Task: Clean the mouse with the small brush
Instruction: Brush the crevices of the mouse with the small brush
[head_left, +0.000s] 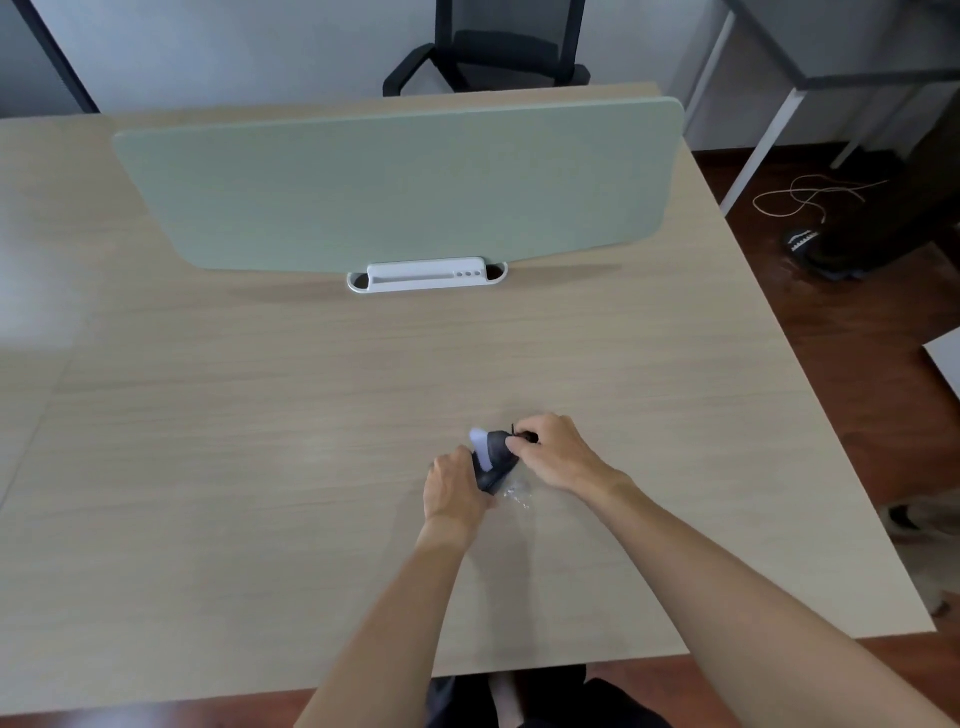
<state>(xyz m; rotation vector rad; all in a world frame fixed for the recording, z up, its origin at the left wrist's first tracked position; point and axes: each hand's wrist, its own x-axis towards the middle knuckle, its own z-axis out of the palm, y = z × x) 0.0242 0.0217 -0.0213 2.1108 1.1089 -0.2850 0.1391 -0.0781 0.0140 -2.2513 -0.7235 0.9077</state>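
A dark grey mouse (493, 457) with a pale lavender strip is tipped up on its side above the wooden desk (260, 415). My left hand (452, 488) grips it from the left and below. My right hand (550, 452) pinches a small black brush (522, 434), whose thin tip pokes out above my fingers and rests against the mouse's upper right edge. Most of the brush is hidden inside my fingers. A small clear plastic wrapper (514, 493) lies on the desk just under the mouse.
A pale green divider panel (395, 182) stands across the far side of the desk on a white clamp tray (426, 275). A black office chair (488, 47) sits behind it. The desk's right edge drops to a dark floor with cables (810, 197).
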